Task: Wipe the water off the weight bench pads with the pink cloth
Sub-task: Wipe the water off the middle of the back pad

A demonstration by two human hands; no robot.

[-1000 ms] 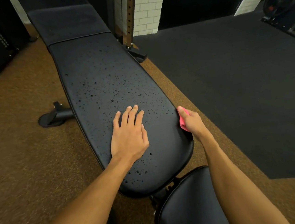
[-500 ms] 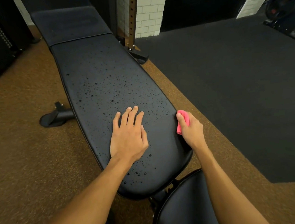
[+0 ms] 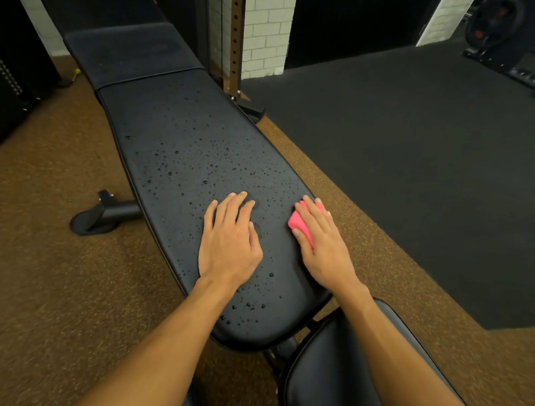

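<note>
The long black back pad [image 3: 183, 139] of the weight bench runs away from me, dotted with water drops over its middle and near end. My left hand [image 3: 229, 241] lies flat on the pad, fingers together, holding nothing. My right hand [image 3: 323, 246] presses the folded pink cloth [image 3: 300, 224] flat onto the pad near its right edge; most of the cloth is hidden under the fingers. The black seat pad [image 3: 333, 378] sits below, partly covered by my right forearm. A further dark pad [image 3: 130, 53] lies beyond the back pad.
The bench's black foot [image 3: 102, 215] sticks out left onto brown rubber flooring [image 3: 40, 287]. A dark mat [image 3: 419, 173] covers the floor on the right. A brown perforated rack upright [image 3: 234, 37] stands by a white brick wall. Weight plates [image 3: 499, 20] sit at the far right.
My right hand has moved from the pad's right edge onto its top surface and flattened out over the pink cloth. My left hand has stayed in place.
</note>
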